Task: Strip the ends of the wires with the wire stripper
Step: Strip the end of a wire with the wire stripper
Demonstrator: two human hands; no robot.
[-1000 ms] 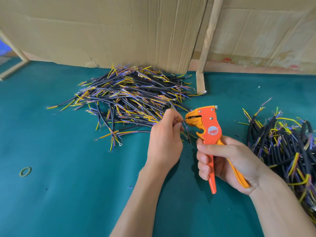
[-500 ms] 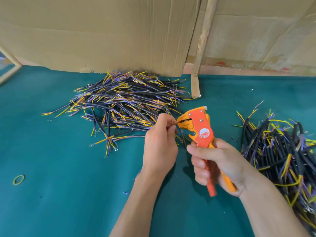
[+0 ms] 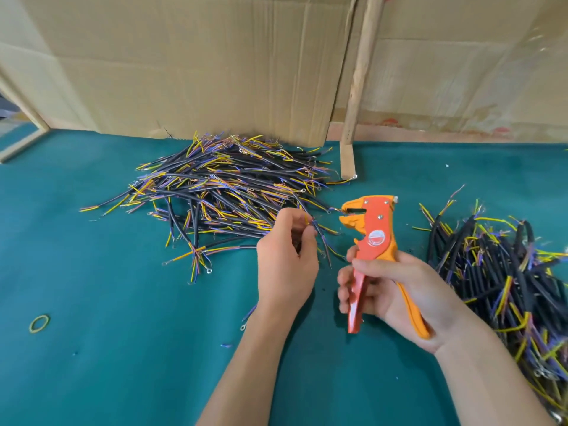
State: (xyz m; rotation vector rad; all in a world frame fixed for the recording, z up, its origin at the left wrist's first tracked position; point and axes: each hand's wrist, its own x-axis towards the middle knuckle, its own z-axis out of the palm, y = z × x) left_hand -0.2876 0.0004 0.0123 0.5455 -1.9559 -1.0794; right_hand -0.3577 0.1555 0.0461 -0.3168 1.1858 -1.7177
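The orange plastic wire stripper is backing off rightward; the left hand is pinching a thin black cable whose end points toward the open nose, while the right hand is gripping the handles.

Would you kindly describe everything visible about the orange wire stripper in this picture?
The wire stripper is an orange tool that looks plastic, with a paler orange beak-like head, small metal screws and a round red-and-white label on its side. It is held roughly upright above the green table, head pointing left, its beak a little apart. Its two handles, one red-orange and one yellow-orange, are spread and gripped by the right hand. A thin wire end seems to reach its beak from the left.
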